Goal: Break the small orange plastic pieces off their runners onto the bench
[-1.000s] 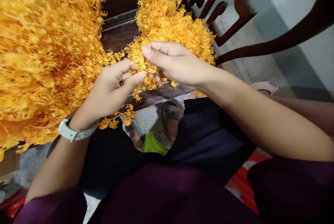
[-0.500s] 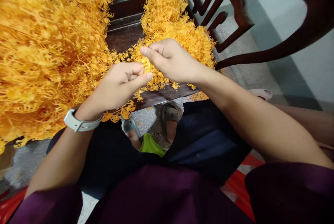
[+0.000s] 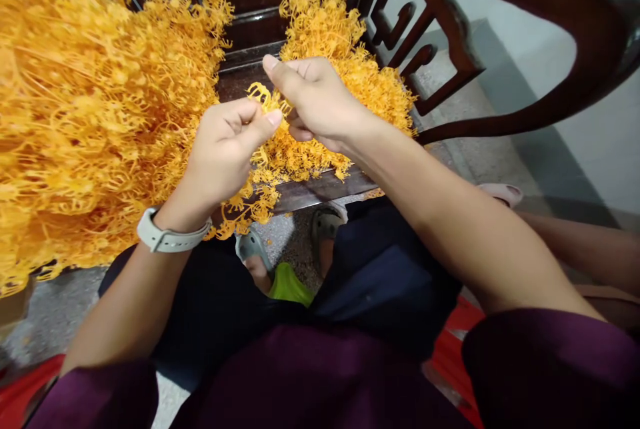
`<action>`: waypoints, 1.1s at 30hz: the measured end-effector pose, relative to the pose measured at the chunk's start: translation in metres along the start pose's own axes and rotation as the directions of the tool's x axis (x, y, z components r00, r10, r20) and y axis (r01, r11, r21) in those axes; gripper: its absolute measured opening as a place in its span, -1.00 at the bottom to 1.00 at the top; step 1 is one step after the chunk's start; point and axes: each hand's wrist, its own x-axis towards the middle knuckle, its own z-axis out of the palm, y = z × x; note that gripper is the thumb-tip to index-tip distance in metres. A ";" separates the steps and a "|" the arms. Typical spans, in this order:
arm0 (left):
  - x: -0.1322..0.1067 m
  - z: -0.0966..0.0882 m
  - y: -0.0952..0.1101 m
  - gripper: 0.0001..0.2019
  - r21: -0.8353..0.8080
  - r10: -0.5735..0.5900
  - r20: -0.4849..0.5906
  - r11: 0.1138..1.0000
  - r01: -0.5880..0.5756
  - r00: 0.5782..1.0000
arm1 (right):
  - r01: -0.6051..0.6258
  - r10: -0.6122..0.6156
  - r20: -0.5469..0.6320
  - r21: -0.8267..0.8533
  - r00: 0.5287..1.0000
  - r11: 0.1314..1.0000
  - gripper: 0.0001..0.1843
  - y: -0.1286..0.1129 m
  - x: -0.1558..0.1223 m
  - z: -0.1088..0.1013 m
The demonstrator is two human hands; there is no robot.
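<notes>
Between my hands is a small yellow-orange plastic floral piece point(image 3: 261, 93) with thin curled prongs. My left hand point(image 3: 227, 142), with a pale watch strap at the wrist, is closed and pinches this piece between thumb and forefinger. Just right of it, my right hand point(image 3: 320, 96) is closed too, fingers curled and thumb pointing up and left; its fingertips touch the piece's right side, partly hidden. A large heap of similar orange plastic sprigs point(image 3: 100, 122) fills the left. A smaller pile of loose orange pieces point(image 3: 345, 49) lies behind my right hand.
The piles lie on a dark wooden bench seat point(image 3: 320, 192) with a carved armrest point(image 3: 435, 56) at the right. Below are my sandalled feet, a lime-green object point(image 3: 290, 284) and the speckled floor. Part of another person's leg point(image 3: 565, 249) shows at right, and red plastic point(image 3: 455, 356) beneath me.
Both hands have risen slightly in view. The yellow-orange piece shows more above my left thumb, and my right thumb has tilted upward. The view has shifted a little.
</notes>
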 end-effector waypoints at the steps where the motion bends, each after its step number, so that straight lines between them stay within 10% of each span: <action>1: -0.005 0.000 0.006 -0.39 -0.015 0.007 0.043 1.000 -0.006 0.999 | 0.013 -0.012 -0.064 0.011 0.998 1.000 -0.26 0.000 0.009 -0.013; 5: -0.020 -0.010 0.017 -0.48 0.028 0.078 0.020 0.997 -0.078 0.997 | 0.054 -0.039 -0.334 0.035 0.942 0.998 -0.20 -0.006 0.033 -0.071; 10: -0.009 -0.038 -0.015 -0.57 -0.043 0.076 -0.167 0.995 -0.085 0.983 | 0.224 -0.285 -0.242 -0.250 0.928 0.942 -0.30 -0.008 0.026 -0.078; 13: -0.006 -0.043 -0.026 -0.64 -0.140 0.017 -0.233 0.989 -0.051 0.972 | 0.276 -0.486 -0.212 -0.607 0.848 0.745 -0.39 -0.001 0.026 -0.073; 19: -0.010 -0.034 -0.020 -0.69 -0.147 -0.050 -0.224 0.989 0.017 0.973 | -0.036 -0.513 -0.285 -0.896 0.810 0.442 -0.49 0.005 0.034 -0.096; 25: -0.011 -0.029 -0.019 -0.70 -0.192 -0.189 -0.156 0.969 0.158 0.969 | 0.167 -0.605 -0.247 -0.822 0.757 0.544 -0.69 0.001 0.027 -0.085; 29: -0.011 -0.021 -0.018 -0.69 -0.227 -0.213 -0.138 0.957 0.179 0.967 | 0.507 -0.519 0.114 -0.467 0.847 0.724 -0.42 -0.006 0.000 -0.031; 33: -0.009 -0.016 -0.020 -0.71 -0.249 -0.181 -0.146 0.958 0.141 0.973 | 0.507 -0.439 0.311 -0.184 0.843 0.842 -0.49 -0.011 -0.026 0.009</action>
